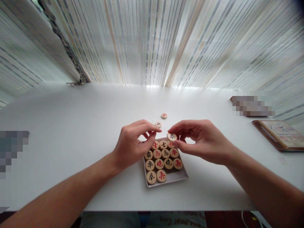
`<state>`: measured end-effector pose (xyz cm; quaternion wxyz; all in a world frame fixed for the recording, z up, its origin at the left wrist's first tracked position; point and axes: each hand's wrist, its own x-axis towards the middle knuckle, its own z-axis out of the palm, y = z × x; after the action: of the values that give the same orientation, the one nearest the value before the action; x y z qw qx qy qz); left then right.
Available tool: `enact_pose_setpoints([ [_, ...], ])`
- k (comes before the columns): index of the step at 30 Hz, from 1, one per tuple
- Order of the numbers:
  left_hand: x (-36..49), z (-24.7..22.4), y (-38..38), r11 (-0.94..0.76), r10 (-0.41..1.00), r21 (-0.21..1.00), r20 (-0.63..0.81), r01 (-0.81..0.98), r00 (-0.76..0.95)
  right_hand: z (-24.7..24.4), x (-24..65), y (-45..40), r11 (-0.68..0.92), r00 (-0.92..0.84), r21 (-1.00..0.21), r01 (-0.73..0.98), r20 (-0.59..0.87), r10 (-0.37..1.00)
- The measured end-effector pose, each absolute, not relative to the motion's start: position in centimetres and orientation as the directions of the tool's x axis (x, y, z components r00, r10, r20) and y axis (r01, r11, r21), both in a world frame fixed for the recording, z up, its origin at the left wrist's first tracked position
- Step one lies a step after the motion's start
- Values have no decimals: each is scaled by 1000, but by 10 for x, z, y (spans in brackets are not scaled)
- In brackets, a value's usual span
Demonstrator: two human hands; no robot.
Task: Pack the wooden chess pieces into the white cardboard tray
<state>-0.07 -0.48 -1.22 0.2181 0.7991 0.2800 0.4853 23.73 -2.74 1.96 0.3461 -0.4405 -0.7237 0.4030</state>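
My right hand pinches a round wooden Chinese chess piece with a black character, just above the far right corner of a shallow box. Over the box's far left corner hovers my left hand, its thumb and index finger apart with nothing seen between them. Rows of chess pieces with red or black characters lie in the box, among them a red-marked piece in the nearest row. My left hand partly covers the pieces at the far left. Beyond the hands, a black-marked piece and a red-marked piece lie loose.
The box stands on a white table near its front edge. To the right lies a flat, brown-edged booklet or box, with a blurred-out object behind it. Another blurred object is at the left edge. Striped curtains hang behind.
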Motion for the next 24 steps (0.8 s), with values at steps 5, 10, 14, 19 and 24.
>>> enact_pose_setpoints([
  [5, 0, -13, -4, -751, 656, 618, 656, 233, 372, 26, 245, -28, 332, -429, -851, 407, 143, 892],
  [10, 0, -13, -4, -742, 668, 623, 651, 249, 361, 17, 255, -42, 418, -520, -809, 413, 167, 838],
  [14, 0, -13, -3, -739, 670, 622, 645, 258, 366, 13, 253, -56, 519, -656, -770, 373, 177, 734],
  [19, 2, -13, -2, -733, 678, 622, 637, 275, 367, 11, 250, -61, 567, -724, -727, 387, 141, 675],
  [24, 2, -12, -4, -730, 682, 623, 636, 282, 361, 12, 251, -60, 588, -755, -706, 394, 117, 645],
])
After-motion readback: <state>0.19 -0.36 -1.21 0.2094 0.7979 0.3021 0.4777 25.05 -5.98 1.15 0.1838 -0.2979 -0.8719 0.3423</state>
